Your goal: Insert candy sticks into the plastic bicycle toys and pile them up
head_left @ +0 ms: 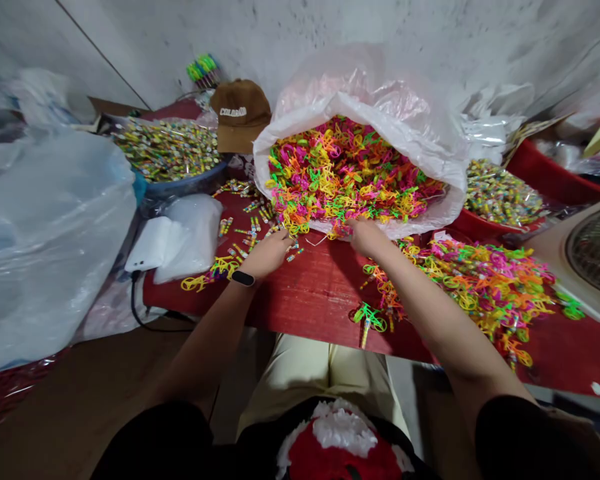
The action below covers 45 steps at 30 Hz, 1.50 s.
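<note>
Left hand (266, 257) noted at near lip of white plastic sack (405, 100); left fingers (282, 239) drawn together at tips, held item too small to tell. Right hand (369, 239) rests at same lip; right fingers (354, 227) curled among neon plastic bicycle toys (345, 173) heaped in sack, grasp cannot be told. More toys (475, 287) lie loose on red cloth (320, 300), near right. Striped candy sticks (245, 230) scattered left of hands. Blue basin (180, 183) stands far left; red basin (485, 227) right.
</note>
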### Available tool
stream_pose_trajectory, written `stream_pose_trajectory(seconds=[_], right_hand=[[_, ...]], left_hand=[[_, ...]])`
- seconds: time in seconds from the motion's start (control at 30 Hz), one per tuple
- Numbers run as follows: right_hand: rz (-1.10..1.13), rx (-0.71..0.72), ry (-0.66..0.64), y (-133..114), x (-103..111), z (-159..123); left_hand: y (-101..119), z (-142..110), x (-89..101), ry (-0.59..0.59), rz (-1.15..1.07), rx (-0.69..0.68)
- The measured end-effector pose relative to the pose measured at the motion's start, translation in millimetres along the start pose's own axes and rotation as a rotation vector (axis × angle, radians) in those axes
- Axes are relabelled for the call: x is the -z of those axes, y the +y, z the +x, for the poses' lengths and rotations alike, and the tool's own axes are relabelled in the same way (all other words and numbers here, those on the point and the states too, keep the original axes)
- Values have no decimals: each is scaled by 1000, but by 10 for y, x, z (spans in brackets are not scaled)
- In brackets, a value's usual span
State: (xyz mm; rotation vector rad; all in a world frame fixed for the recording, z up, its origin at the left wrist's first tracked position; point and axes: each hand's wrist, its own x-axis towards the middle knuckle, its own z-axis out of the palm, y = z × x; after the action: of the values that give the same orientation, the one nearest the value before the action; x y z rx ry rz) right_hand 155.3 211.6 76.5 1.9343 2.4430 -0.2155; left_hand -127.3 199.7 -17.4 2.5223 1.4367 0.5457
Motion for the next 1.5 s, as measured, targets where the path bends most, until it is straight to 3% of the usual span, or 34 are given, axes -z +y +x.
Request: stream_pose_trajectory(seconds=[0.17,0.33,0.43,0.5,0.63,0.73,0.93,1.1,1.2,1.33,1.43,1.5], right_hand=[[-8,-49,11,-168,-312,204],[58,-43,69,-106,-284,46],[140,-18,124,-42,-257,-164],[313,37,204,-24,-295,-358],[879,141,335,-59,-462,-812],[1259,70,337,-119,-594,-1150],[1345,-29,420,-107,-759,-1621],[1495,-57,425,-21,-836,-1735],[1674,-107,358,-61,-860,-1764],[1802,-73,177,-247,-893,-1785],[1831,-5,-47,-437,-939,-1767],[1808,25,-78,-550,-977,-1740]], left_hand=[[66,-67,20,76,-18,6],[237,-356,55,277,-238,72],[395,-504,-23,303,-343,69],[492,-535,-120,288,-379,40],[620,-460,-341,257,-364,20],[665,-393,-477,223,-287,31],[730,-383,-588,250,-234,136],[879,-491,-441,324,-268,211],[1069,-586,-353,493,-477,331],[1402,-616,-422,703,-1026,450],[1606,-582,-537,715,-1373,576],[1681,-568,-574,634,-1504,648]])
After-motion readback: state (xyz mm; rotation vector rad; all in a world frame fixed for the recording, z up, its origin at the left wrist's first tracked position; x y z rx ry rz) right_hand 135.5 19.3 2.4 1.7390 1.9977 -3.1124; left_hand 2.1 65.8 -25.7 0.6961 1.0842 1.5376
